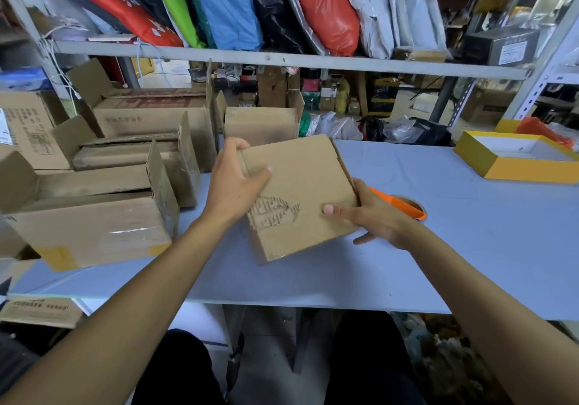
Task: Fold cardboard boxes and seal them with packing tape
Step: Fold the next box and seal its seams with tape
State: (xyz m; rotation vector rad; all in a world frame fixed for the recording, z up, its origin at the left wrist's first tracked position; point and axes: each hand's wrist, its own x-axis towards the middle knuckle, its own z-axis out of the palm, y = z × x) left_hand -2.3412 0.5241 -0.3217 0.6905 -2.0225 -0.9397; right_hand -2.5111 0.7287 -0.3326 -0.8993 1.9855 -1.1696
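Hands are gripping a small cardboard box (300,197) above the worktop's (470,248) middle: the left hand (238,182) is curling round its far-left corner, the right hand (372,213) pinching its right edge. An orange tape roll (404,207) is lying just behind the right hand.

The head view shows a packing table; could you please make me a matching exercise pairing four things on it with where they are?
Things:
1. Small brown cardboard box
2. Orange packing tape roll
3. Yellow-sided shallow box with white inside
4. Stack of open brown cartons

Places:
A. Far right of the table
B. Left end of the table
C. Held between both hands
D. Lying on the table behind the right hand

Pairs: 1-C, 2-D, 3-A, 4-B
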